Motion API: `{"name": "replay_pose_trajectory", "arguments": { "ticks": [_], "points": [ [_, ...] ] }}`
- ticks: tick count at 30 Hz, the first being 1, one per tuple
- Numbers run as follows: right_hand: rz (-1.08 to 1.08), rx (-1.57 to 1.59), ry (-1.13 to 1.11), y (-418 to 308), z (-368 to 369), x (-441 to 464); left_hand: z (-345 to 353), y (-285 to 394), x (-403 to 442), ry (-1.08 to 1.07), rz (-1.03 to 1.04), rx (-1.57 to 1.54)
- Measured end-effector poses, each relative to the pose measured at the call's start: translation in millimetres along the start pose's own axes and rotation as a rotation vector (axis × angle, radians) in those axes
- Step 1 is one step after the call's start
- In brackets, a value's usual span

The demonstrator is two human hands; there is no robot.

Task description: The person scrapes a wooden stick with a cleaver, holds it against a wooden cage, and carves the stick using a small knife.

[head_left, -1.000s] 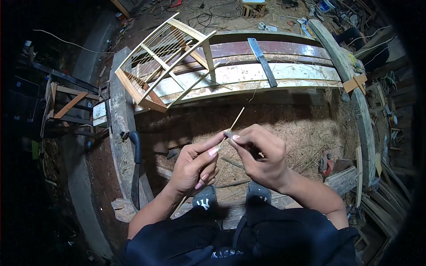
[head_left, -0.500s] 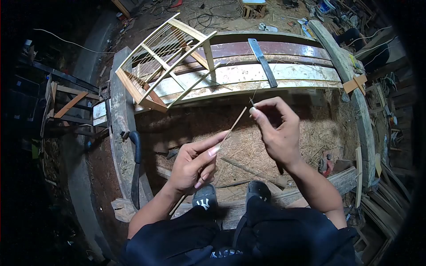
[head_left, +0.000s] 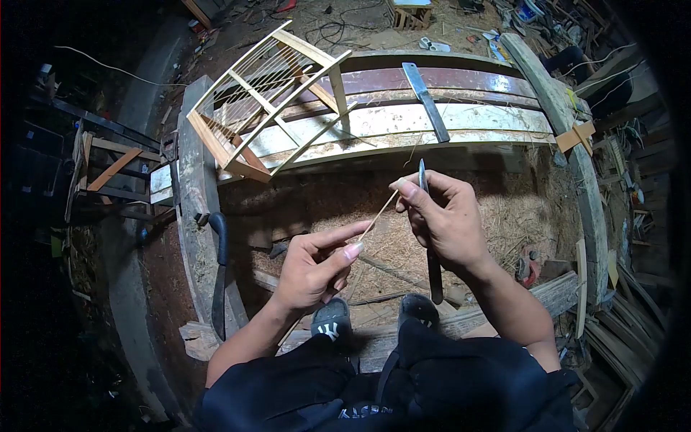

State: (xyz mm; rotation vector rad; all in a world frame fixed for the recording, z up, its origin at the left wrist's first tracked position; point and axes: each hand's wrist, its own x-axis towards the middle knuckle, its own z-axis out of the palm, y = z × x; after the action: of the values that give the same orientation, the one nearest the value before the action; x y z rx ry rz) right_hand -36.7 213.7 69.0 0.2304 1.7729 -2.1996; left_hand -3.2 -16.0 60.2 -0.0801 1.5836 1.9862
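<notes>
Between the thumb and forefinger of my left hand [head_left: 309,270] is a thin wooden stick [head_left: 377,216], slanting up to the right. Its lower end runs back beneath the hand. My right hand [head_left: 455,227] is closed around a slim knife [head_left: 435,277]; the pointed blade shows above the fingers and the dark handle hangs below the palm. The thumb and forefinger of this hand touch the stick's upper tip. Beyond the hands, a slatted wooden frame [head_left: 269,110] with rows of thin rods rests tilted on the plank bench [head_left: 482,119].
A broad-bladed cleaver [head_left: 427,103] lies across the bench planks. On the left beam [head_left: 198,165] rests a dark-handled blade [head_left: 220,252]. Wood shavings [head_left: 504,209] cover the ground below. Lumber strips [head_left: 615,342] are stacked at the right, and a low beam [head_left: 381,351] runs by my feet.
My right hand has moved down and left to meet the stick's tip. The knife has turned upright, so its blade and handle now show. My left hand has barely shifted.
</notes>
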Motion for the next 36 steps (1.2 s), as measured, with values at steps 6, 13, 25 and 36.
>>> {"name": "replay_pose_trajectory", "arguments": {
  "ticks": [6, 13, 25, 36],
  "points": [
    [-0.011, -0.024, 0.01, 2, 0, 2, 1, -5, 1, 0.039, 0.049, 0.065],
    [-0.1, -0.043, 0.031, 1, 2, 0, -5, -2, 1, 0.046, 0.183, 0.333],
    [-0.414, -0.395, 0.09, -27, 21, 7, -28, 27, -3, 0.295, 0.524, 0.787],
    [-0.52, -0.647, 0.103, -84, 35, 12, -36, 92, -8, 0.402, 0.638, 0.888]
  ]
}}
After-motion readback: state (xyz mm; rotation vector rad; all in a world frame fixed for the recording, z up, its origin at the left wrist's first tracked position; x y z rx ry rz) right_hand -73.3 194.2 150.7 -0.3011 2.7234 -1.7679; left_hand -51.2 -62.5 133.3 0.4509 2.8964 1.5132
